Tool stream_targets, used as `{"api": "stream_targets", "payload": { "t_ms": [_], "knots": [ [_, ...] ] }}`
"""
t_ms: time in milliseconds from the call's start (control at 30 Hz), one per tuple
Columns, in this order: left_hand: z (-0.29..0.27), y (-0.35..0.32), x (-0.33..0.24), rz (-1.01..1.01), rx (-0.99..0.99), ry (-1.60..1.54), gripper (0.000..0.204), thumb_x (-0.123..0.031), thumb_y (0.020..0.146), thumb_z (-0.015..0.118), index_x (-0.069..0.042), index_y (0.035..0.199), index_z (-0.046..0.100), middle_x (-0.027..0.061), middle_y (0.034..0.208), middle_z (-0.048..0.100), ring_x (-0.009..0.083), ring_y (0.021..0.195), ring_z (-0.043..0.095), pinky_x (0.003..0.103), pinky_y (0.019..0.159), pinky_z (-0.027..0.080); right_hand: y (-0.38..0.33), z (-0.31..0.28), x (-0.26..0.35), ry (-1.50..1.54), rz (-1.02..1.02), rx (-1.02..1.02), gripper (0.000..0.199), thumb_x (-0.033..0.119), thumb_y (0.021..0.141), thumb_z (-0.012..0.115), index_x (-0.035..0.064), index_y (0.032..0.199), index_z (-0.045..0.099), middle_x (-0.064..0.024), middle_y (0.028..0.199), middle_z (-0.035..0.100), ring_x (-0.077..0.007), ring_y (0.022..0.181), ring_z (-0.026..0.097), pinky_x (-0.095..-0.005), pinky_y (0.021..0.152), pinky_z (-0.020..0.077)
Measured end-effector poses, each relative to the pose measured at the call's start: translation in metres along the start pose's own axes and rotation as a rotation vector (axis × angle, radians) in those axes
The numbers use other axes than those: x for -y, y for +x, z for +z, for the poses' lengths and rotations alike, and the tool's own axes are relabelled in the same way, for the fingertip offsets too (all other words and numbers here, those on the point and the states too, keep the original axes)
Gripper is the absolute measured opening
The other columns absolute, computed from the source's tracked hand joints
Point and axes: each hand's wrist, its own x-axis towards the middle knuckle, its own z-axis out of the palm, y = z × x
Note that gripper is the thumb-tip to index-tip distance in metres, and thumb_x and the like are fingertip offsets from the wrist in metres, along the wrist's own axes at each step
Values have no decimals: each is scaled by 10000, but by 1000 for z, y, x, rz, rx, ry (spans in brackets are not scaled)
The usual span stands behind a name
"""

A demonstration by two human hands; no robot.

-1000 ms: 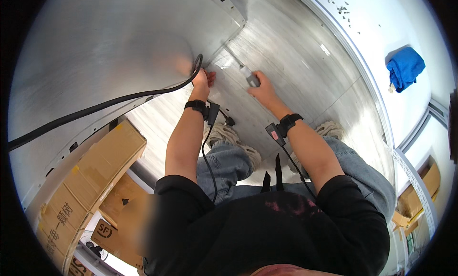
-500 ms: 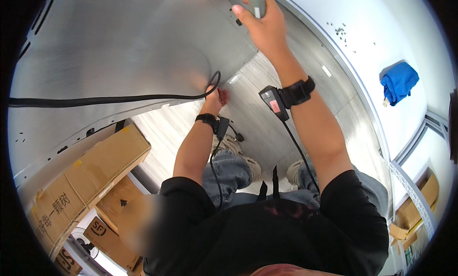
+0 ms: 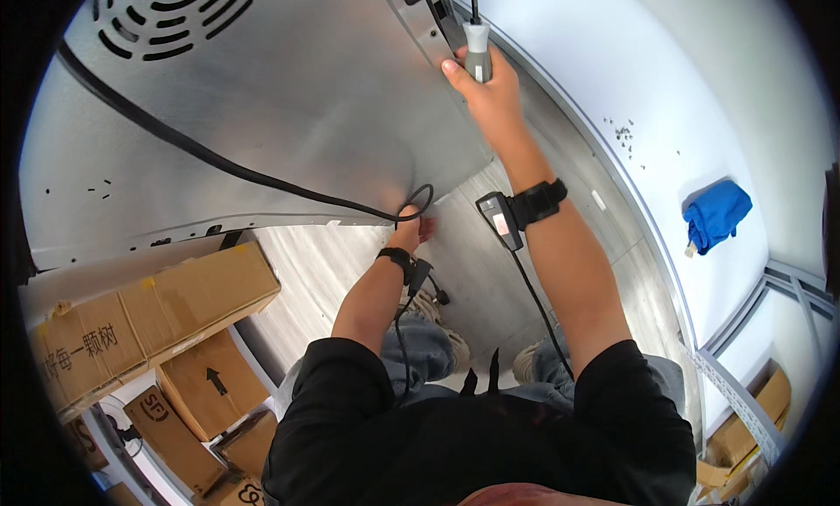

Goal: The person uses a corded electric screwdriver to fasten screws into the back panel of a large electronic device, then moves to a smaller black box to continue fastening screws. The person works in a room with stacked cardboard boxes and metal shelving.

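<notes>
My right hand (image 3: pixel 492 94) is closed round the grey handle of a screwdriver (image 3: pixel 477 46), its dark shaft pointing away past the far corner of a large metal housing (image 3: pixel 289 130). The thumb lies along the handle, close to the housing's right edge. At the near corner of that housing, my left hand (image 3: pixel 407 233) grips the lower edge, with some fingers hidden behind the metal. A black power cable (image 3: pixel 227 166) hangs across the panel and loops just over the left hand. Its plug (image 3: pixel 441 297) dangles above the floor.
Cardboard boxes (image 3: pixel 197 300) are stacked on the left. To the right, a white surface (image 3: pixel 604 94) holds small scattered screws (image 3: pixel 623 134) and a blue cloth (image 3: pixel 717 215). A metal shelf frame (image 3: pixel 739 401) stands at lower right. My shoes are on the grey plank floor (image 3: pixel 490 278).
The view has shifted, bringing vent slots and the housing's far corner into sight. The screwdriver's shaft now shows, and my right hand is beside the housing's edge. My left hand keeps its place.
</notes>
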Motion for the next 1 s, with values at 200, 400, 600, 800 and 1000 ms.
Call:
{"api": "stream_targets", "payload": {
  "t_ms": [200, 400, 600, 800, 1000],
  "knots": [
    [-3, 7, 12, -34, 46, -64, 238, -253, 867, 381, -105, 702, 468, 116, 748, 634, 237, 643, 584, 376, 625, 459, -5, 9, 3, 230, 106, -41, 247, 165, 763, 738, 65, 833, 524, 35, 687, 478, -51, 594, 416, -220, 525, 339],
    [23, -7, 31, 57, 177, -15, 269, -319, 882, 392, -101, 782, 516, 81, 739, 636, 203, 649, 595, 365, 654, 457, -10, 12, -4, 428, 120, -158, 254, 46, 735, 748, 93, 805, 508, 53, 696, 475, -41, 603, 407, -215, 533, 332],
    [32, -13, 36, 80, 186, 45, 250, -304, 872, 407, -116, 755, 524, 94, 751, 642, 207, 680, 596, 361, 680, 443, -9, 9, -8, 436, 111, -236, 273, 22, 717, 752, 89, 800, 501, 39, 710, 489, -55, 619, 441, -230, 543, 354],
    [36, -28, 39, 245, 207, 357, 228, -229, 834, 461, -54, 772, 593, 41, 730, 583, 147, 677, 517, 293, 634, 400, -10, 0, -15, 487, 111, -267, 269, 4, 710, 750, 89, 799, 510, 40, 718, 490, -57, 627, 444, -230, 557, 355],
    [69, -33, 50, 618, 363, 386, 190, -208, 839, 496, -29, 792, 538, -2, 706, 478, 103, 678, 432, 259, 627, 373, -16, -18, -21, 456, 144, -334, 268, -4, 702, 748, 79, 798, 513, 40, 719, 485, -59, 625, 436, -228, 577, 364]
  ]
}}
